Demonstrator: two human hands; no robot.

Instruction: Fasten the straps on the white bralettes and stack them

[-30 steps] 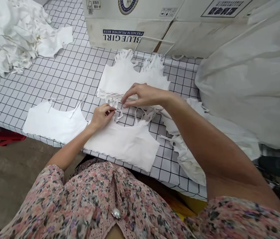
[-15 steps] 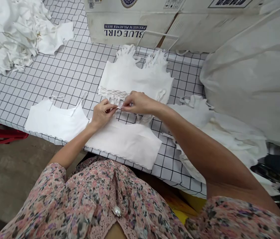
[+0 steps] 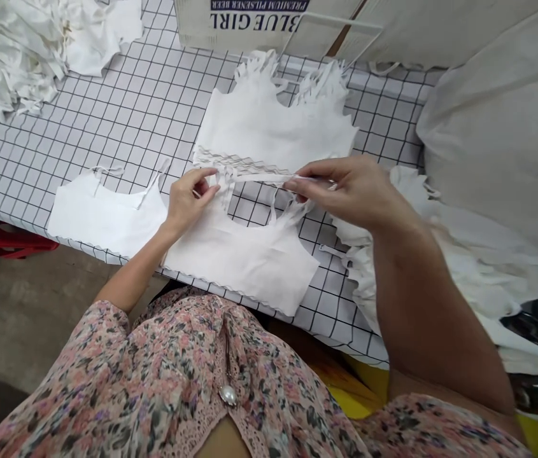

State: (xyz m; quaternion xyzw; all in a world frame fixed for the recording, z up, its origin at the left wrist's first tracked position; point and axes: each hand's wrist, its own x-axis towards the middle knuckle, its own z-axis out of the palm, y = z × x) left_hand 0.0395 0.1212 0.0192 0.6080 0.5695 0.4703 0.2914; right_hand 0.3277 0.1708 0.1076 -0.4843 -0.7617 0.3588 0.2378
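Over the checked bench (image 3: 144,121), the right hand (image 3: 352,191) pinches a white strap (image 3: 263,178) just beyond the near white top (image 3: 254,267); the left hand (image 3: 186,200) is at the bunched straps (image 3: 225,184), its grip impossible to tell.

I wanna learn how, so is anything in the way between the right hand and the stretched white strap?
Nothing visible: the right hand pinches the strap directly. The strap stretches toward the left hand, with nothing seen lying across it.
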